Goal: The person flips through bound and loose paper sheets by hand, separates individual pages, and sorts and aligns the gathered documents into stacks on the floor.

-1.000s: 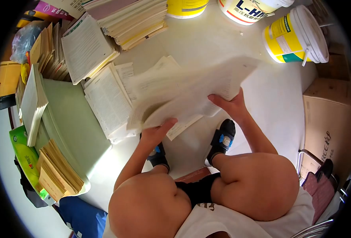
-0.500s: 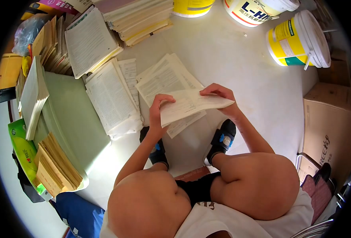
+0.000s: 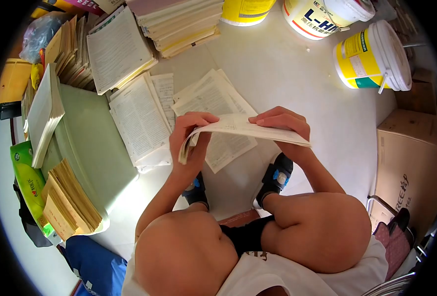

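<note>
A thin stack of paper sheets [image 3: 248, 129] is held between both hands, bowed upward in the middle, its near edge facing me. My left hand [image 3: 191, 135] grips the left end, fingers over the top and thumb below. At the right end my right hand [image 3: 285, 128] is closed on the same stack, fingers lying across its upper face. Beneath and beyond it, printed sheets [image 3: 203, 96] are spread on the floor between my feet. Further left lies another pile of printed pages [image 3: 140, 122], with a handwritten sheet [image 3: 164, 93] partly under it.
Tall paper stacks [image 3: 181, 24] and a pile of printed sheets [image 3: 119, 52] stand at the back left. A green surface [image 3: 90, 133] carries brown booklets [image 3: 73, 197]. Yellow-and-white buckets [image 3: 371, 56] sit at the back right, above a cardboard box [image 3: 408, 163].
Both hands have raised and bent the paper stack, so it now arches and shows its edge. My left hand has shifted left and the right one slightly right.
</note>
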`<state>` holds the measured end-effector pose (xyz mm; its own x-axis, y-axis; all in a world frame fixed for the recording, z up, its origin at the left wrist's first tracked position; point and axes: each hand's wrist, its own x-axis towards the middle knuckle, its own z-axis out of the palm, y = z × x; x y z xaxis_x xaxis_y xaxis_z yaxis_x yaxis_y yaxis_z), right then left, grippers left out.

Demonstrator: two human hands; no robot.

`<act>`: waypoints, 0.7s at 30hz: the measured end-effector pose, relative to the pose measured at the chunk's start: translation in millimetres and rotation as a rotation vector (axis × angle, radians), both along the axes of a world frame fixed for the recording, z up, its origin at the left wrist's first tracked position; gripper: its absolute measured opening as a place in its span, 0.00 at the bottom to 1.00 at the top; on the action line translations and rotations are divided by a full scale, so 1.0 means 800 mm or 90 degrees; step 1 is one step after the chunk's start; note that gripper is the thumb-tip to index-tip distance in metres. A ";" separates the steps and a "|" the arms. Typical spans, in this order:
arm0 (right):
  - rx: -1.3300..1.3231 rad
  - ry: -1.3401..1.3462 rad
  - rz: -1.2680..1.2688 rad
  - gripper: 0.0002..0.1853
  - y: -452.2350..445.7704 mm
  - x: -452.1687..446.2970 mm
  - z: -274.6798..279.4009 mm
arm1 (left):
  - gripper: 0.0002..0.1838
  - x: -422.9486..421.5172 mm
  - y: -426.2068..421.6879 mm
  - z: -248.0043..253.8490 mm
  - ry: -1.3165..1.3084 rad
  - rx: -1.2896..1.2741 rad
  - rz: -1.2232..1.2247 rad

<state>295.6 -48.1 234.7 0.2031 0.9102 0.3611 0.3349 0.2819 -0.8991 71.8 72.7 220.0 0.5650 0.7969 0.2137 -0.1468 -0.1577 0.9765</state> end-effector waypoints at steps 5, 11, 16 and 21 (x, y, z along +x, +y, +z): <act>0.006 0.052 0.046 0.11 -0.001 -0.001 -0.013 | 0.15 -0.011 0.010 -0.011 -0.041 0.064 -0.047; -0.207 0.210 0.043 0.15 -0.014 0.002 -0.134 | 0.16 -0.037 0.006 -0.133 0.147 -0.080 -0.057; -0.232 0.289 0.069 0.15 -0.019 -0.004 -0.160 | 0.14 -0.037 -0.007 -0.168 0.194 -0.151 -0.060; -0.284 0.180 0.029 0.15 -0.011 -0.019 -0.127 | 0.16 -0.022 -0.006 -0.132 0.204 -0.045 -0.034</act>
